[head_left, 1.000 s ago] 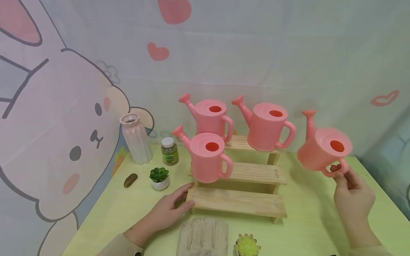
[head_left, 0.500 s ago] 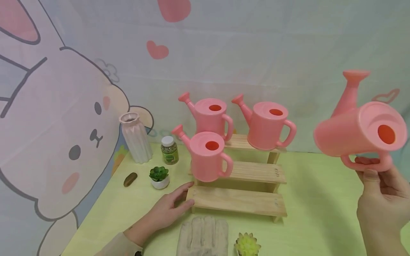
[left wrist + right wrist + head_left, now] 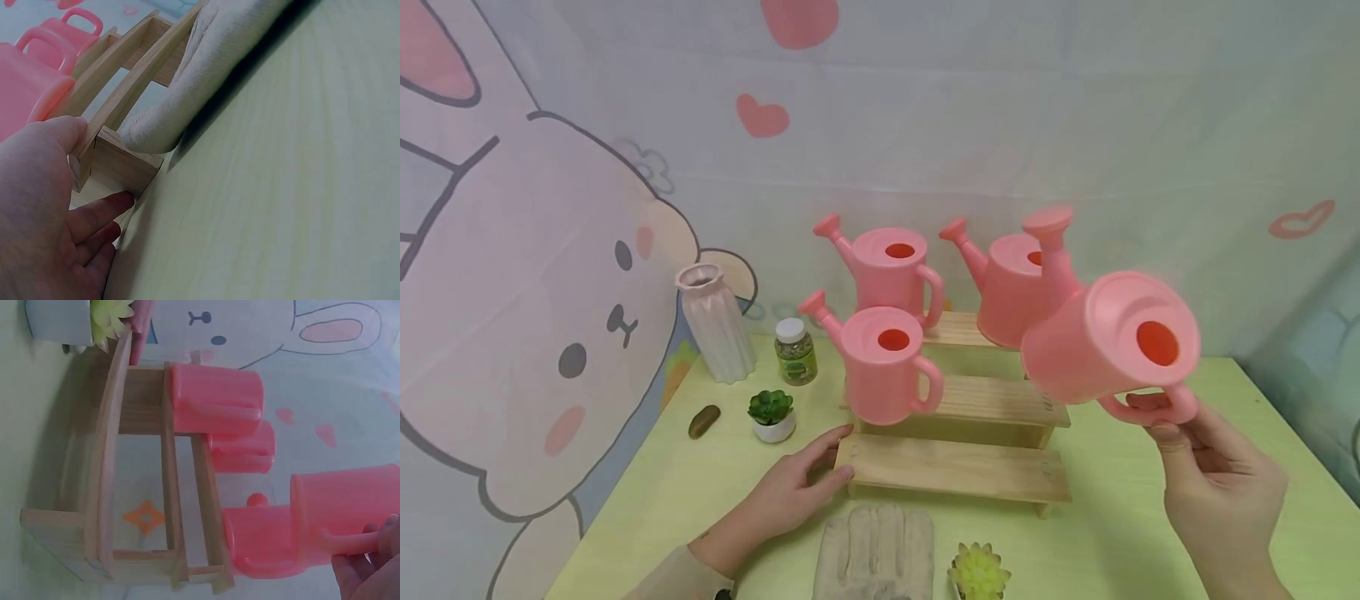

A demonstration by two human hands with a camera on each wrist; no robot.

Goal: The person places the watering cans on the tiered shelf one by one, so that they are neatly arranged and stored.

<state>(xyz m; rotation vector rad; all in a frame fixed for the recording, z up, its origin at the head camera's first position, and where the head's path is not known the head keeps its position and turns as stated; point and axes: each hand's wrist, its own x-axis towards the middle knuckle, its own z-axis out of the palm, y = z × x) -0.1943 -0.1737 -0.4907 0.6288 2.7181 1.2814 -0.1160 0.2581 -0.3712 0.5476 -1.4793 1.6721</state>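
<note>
My right hand (image 3: 1225,492) grips the handle of a pink watering can (image 3: 1067,354), raised and tilted at the right side of a three-step wooden stand (image 3: 955,467). In the head view this can partly covers another pink watering can (image 3: 1003,292) on the top step. A further watering can (image 3: 887,283) stands at the top step's left, and one more (image 3: 880,375) on the middle step's left. My left hand (image 3: 790,500) holds the left end of the bottom step, thumb (image 3: 72,132) and index finger on either side of it.
A pale work glove (image 3: 872,550) and a yellow-green succulent (image 3: 979,571) lie before the stand. At left are a white vase (image 3: 718,329), a white-capped jar (image 3: 796,354), a green potted plant (image 3: 772,415) and a brown stone (image 3: 704,422). A printed cloth hangs behind.
My right hand has lifted the watering can up and to the right, then brought it back left and lower, beside the stand. The left hand stays at the bottom step.
</note>
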